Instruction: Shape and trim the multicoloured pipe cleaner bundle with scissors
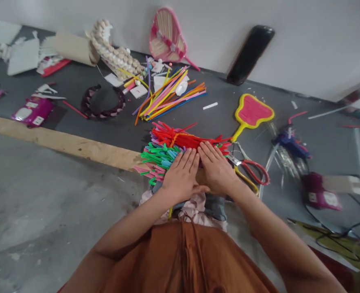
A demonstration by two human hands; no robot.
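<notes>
Straw bundle (180,138) under flat fingers (187,158)

Fuzzy pipe cleaners (170,95), rough wooden plank (60,141), glossy plastic-handled scissors (249,169)

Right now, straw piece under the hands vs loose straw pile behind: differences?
The straw piece has short ends grouped in red, green and pink bands; the loose straw pile is long straws, colours mixed. The left hand and right hand press on the piece; the pile lies untouched. Both are bright straws.
</notes>
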